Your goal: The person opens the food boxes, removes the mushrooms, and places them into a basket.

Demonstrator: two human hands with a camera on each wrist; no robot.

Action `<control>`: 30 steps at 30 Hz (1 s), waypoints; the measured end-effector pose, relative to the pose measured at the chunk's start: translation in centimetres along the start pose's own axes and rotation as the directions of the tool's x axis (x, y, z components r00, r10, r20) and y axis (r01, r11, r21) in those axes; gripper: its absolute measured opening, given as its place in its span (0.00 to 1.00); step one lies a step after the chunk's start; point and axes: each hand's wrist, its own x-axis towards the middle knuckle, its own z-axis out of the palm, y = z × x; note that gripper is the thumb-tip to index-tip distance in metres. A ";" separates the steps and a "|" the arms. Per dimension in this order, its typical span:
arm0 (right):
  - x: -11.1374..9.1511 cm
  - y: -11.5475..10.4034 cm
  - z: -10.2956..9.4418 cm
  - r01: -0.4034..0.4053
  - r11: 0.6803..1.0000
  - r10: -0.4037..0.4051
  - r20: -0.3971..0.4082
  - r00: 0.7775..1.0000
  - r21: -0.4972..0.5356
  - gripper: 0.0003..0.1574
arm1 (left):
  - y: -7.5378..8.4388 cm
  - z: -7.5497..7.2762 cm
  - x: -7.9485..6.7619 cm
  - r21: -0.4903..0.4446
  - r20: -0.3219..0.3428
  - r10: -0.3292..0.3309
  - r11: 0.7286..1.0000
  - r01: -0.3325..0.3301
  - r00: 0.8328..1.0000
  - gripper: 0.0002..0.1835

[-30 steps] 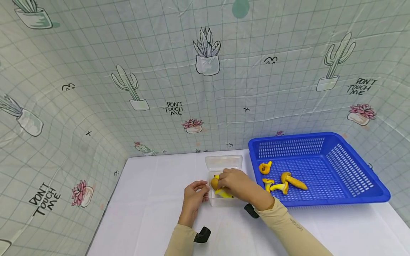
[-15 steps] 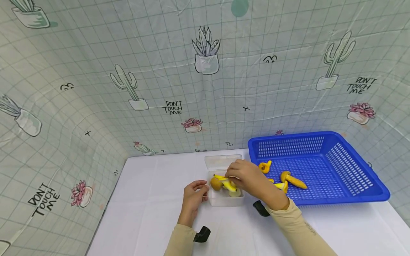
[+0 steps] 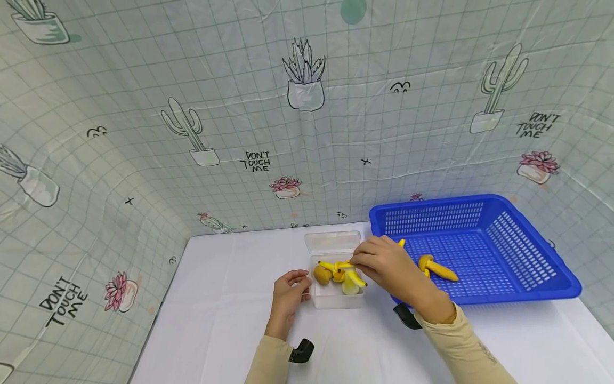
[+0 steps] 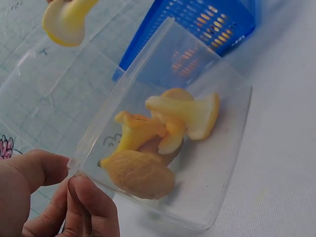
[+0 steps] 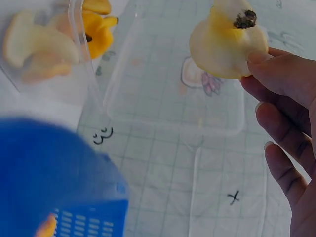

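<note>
the left hand [image 3: 289,293] and the right hand [image 3: 386,264] each pinched between thumb and fingers.
the left kept its digits bent close together; the right set thumb opposite forefinger, other fingers loosely curled and apart. both sleeved forearms [image 3: 460,341] slanted inward.

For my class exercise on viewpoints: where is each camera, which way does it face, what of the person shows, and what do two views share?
Head: worn on the head, facing forward and down at the clear box and blue basket; left hand, right hand and sleeves show.
Left wrist: on that wrist, facing the box; left fingers grip its edge.
Right wrist: on that wrist, facing the mushroom the right hand pinches.
Shared: both wrist views catch mushroom, box and basket.
</note>
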 end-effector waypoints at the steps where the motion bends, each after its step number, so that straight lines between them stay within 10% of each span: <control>1: -0.1 0.0 -0.2 -0.007 1.000 0.007 0.000 1.000 -0.004 0.15 | 0.0 0.0 0.0 0.002 -0.001 0.001 1.000 -0.001 1.000 0.15; 30: -5.0 4.1 -6.1 -0.210 0.966 0.206 -0.039 0.978 -0.149 0.22 | 0.1 -0.1 0.0 0.000 0.004 0.008 1.000 -0.008 1.000 0.14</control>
